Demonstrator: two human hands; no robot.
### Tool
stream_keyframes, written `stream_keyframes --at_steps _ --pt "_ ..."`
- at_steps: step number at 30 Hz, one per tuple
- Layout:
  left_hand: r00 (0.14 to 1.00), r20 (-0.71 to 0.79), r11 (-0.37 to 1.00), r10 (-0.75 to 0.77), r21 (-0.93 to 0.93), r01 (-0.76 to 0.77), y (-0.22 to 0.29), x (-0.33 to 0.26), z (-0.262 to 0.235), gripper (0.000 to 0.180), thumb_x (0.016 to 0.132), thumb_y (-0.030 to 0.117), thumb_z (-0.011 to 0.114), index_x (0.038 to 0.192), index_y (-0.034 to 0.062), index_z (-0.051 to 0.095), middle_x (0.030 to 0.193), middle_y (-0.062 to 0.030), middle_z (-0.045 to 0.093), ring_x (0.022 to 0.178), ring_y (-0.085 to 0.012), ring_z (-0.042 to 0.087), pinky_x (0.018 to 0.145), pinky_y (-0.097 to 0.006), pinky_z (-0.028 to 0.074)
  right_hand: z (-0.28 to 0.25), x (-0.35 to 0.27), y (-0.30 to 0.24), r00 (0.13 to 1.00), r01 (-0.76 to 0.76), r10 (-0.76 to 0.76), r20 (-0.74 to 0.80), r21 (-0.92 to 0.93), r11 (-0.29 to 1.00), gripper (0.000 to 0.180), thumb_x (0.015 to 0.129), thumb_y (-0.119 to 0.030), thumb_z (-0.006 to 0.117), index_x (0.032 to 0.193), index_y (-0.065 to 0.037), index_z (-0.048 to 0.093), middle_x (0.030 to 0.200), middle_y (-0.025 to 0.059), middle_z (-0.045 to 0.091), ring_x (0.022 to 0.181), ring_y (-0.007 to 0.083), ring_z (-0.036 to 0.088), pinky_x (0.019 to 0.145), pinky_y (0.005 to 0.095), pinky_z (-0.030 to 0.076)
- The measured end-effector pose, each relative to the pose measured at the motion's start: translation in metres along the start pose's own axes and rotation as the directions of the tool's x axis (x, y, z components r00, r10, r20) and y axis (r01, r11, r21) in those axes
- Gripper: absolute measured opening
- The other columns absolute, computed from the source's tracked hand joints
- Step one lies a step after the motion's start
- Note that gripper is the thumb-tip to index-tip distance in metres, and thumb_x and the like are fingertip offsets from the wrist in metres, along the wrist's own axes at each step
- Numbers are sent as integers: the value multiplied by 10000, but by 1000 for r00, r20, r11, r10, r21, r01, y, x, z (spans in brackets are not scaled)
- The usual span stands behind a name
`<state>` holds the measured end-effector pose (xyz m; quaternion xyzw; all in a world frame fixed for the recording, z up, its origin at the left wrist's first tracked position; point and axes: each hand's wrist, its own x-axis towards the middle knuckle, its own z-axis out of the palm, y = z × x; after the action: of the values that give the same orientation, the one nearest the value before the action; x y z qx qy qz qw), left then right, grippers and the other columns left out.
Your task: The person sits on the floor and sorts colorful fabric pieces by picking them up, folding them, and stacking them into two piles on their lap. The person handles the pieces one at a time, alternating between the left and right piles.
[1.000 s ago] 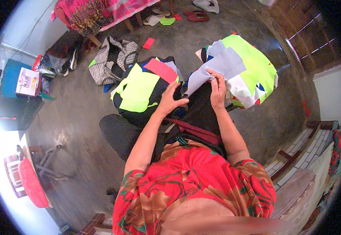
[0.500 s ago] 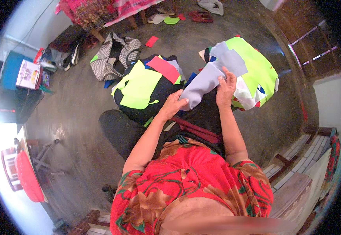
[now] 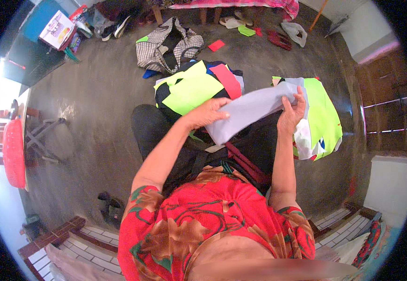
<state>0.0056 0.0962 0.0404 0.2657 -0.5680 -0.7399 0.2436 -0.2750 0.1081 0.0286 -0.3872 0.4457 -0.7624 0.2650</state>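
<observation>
In the head view, the left hand point(image 3: 208, 113) holds the near-left part of a grey cloth piece point(image 3: 255, 110) at its edge, thumb on the upper face and fingers close together. The right hand point(image 3: 292, 112) grips the other end between thumb and fingers, its fingertips pointing away from the body. The cloth stretches slantwise between the two hands above the lap, its left corner hanging lowest and its right end rising. That raised end overlaps the right bundle point(image 3: 324, 112) in sight, a heap wrapped in bright yellow-green and white fabric; whether they touch, I cannot tell.

Just beyond the left hand sits a dark bundle point(image 3: 167, 90), with a yellow-green cloth point(image 3: 193, 89) spread over it and a red cloth piece point(image 3: 227, 80) at its right side, close to the grey one. A dark red cloth strip point(image 3: 248, 161) lies across the black trousers point(image 3: 149, 131). Past the dark bundle, a checked bag point(image 3: 154, 49) lies slumped on the floor point(image 3: 96, 122), with a small red scrap point(image 3: 216, 45) just beside it. Farther off are dark red shoes point(image 3: 279, 40) and a white plastic bag point(image 3: 295, 33).
</observation>
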Motion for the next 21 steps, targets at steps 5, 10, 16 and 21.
stream_keyframes --at_steps 5,10,16,21 --pt "988 -146 984 47 178 -20 33 -9 -65 520 805 174 653 1280 28 502 1107 -27 616 942 -107 580 876 -270 455 68 18 -3 975 208 -168 145 -340 917 258 691 74 667 881 -80 587 1369 110 469 1215 218 461 962 307 397" --pt "953 -304 979 8 195 54 25 -13 -142 560 757 178 690 1276 46 525 1089 -36 632 909 -128 595 858 -270 461 108 37 41 782 610 -354 513 -513 604 286 718 -4 675 984 -99 629 1398 116 420 1200 248 488 832 302 474" --pt "728 -636 610 -256 478 632 -57 -32 -226 517 732 82 648 1232 190 573 1036 -72 661 907 -188 631 733 -310 522 76 -12 111 674 547 165 720 -637 543 338 744 -153 687 1070 -100 619 1371 222 402 1289 386 349 1074 426 290" --pt "573 -794 415 -204 459 785 -70 -38 -242 472 758 39 577 1175 259 603 1042 -70 667 961 -228 641 697 -370 540 40 -24 81 512 200 607 608 -771 604 306 789 -185 675 1068 -70 620 1115 158 606 1066 278 575 924 353 444"
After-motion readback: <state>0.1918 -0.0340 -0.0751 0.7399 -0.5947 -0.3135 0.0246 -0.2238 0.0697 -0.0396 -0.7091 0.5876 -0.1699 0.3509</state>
